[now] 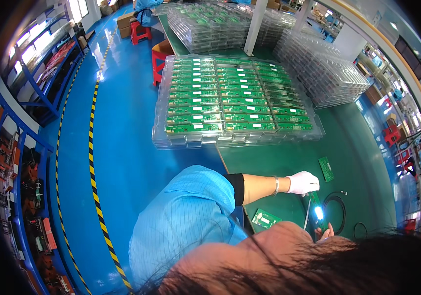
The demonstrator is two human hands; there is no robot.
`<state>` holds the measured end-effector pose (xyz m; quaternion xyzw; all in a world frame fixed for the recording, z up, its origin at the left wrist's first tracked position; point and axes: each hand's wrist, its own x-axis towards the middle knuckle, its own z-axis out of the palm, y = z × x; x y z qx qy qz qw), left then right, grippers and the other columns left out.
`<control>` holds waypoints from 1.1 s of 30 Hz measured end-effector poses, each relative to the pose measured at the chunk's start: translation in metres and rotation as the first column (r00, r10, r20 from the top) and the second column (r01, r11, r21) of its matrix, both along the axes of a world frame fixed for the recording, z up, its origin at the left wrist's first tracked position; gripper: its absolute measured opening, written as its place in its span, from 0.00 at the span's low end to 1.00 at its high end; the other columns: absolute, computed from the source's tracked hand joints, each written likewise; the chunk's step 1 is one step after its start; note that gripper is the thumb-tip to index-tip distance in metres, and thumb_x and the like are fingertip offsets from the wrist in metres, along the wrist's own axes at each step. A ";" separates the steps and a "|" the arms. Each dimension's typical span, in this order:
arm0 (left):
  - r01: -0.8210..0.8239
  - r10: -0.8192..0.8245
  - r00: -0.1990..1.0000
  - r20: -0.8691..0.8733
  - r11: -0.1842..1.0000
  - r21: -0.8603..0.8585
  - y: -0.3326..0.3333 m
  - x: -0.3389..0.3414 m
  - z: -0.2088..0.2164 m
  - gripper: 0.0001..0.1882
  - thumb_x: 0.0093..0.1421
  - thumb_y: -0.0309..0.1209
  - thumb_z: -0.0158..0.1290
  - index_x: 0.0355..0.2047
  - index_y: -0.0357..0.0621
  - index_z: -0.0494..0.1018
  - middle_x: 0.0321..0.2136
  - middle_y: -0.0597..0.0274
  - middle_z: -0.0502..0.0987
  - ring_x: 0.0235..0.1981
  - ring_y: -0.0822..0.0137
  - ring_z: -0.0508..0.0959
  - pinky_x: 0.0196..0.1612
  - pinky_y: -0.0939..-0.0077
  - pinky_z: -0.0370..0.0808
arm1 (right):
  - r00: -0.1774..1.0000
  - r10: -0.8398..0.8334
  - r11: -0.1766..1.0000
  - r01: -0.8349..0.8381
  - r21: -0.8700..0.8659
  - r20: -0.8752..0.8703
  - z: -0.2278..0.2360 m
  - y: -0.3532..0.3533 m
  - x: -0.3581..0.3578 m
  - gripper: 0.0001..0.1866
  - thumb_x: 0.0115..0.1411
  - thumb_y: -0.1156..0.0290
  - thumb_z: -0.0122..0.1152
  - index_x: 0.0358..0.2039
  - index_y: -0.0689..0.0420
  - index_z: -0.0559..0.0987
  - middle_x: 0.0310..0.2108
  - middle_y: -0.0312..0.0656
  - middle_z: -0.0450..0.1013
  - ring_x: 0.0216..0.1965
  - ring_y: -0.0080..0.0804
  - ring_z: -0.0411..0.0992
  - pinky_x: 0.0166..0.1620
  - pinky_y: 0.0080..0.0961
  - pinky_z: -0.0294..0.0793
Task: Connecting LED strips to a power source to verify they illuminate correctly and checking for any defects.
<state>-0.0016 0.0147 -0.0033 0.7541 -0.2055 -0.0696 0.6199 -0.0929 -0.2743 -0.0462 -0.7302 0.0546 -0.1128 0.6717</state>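
A narrow green circuit board (314,198) is held over the green tabletop, a very bright white light glaring near its middle. My left hand (303,183), in a white glove, is closed at the board's far end. Bare fingertips of my right hand (325,232) grip its near end; the rest of that hand is hidden. Beside the board runs a thin pale strip or tool (307,214), its kind unclear. One small green circuit board (326,169) lies beyond my left hand, and another circuit board (266,219) lies by the table's left edge.
Stacked clear plastic trays (240,139) filled with green boards stand ahead, with more tray stacks (323,69) behind. A black cable (344,212) curls right of my hands. A white post (256,27) rises at the back. Red stools (140,32) and blue shelving (38,93) are left.
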 end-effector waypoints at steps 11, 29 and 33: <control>-0.007 0.007 1.000 -0.001 1.000 0.006 -0.001 0.002 -0.002 0.15 0.63 0.37 0.45 0.34 0.39 0.77 0.27 0.60 0.78 0.17 0.68 0.76 0.26 0.74 0.75 | 0.999 -0.002 1.000 0.003 -0.030 0.032 0.004 0.004 -0.002 0.17 0.70 0.68 0.45 0.54 0.63 0.73 0.35 0.42 0.74 0.30 0.23 0.73 0.39 0.18 0.75; -0.126 0.098 0.958 0.270 0.988 0.090 0.003 0.026 -0.019 0.12 0.58 0.26 0.50 0.42 0.41 0.78 0.37 0.60 0.78 0.22 0.70 0.76 0.28 0.81 0.75 | 0.997 0.071 0.997 -0.071 0.013 -0.018 0.017 0.029 -0.001 0.24 0.58 0.83 0.59 0.56 0.62 0.70 0.43 0.48 0.77 0.41 0.30 0.78 0.47 0.17 0.75; -0.130 0.112 0.973 -0.204 0.989 -0.076 -0.010 0.016 -0.006 0.13 0.65 0.31 0.48 0.42 0.38 0.78 0.34 0.62 0.78 0.20 0.72 0.75 0.27 0.82 0.75 | 0.999 0.045 0.994 -0.043 0.100 -0.015 0.020 0.025 -0.009 0.22 0.58 0.84 0.58 0.54 0.62 0.71 0.42 0.47 0.78 0.40 0.29 0.78 0.46 0.17 0.75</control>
